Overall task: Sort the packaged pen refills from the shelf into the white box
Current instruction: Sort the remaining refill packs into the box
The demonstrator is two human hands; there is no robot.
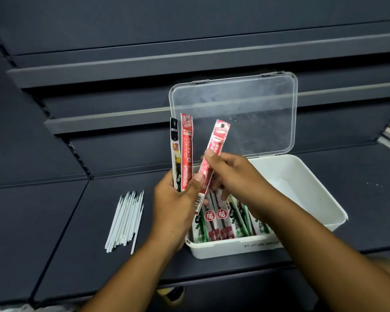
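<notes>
Packaged pen refills (220, 221) lie side by side in the white box (306, 176), directly under the right hand (234, 174) and just to the right of the left hand (173, 206). They fill the box's near-left part, and two of them carry a red round label. The left hand grips two more packs upright, its fingers curled behind them and its thumb pressed across their fronts: a black pack (175, 152) on the outer side and a red pack (186, 149) touching it on the thumb side. The right hand pinches a third, tilted red pack (214, 152) between thumb and fingertips. The top of this pack leans away to the right, above the hand, while its barcoded lower end reaches down beside the left thumb. The two hands are close together over the box's left edge. Behind both hands the box's clear lid (245, 104) stands open. Well to the left of the left hand, a bundle of loose white sticks (126, 219) lies on the dark shelf (65, 244).
</notes>
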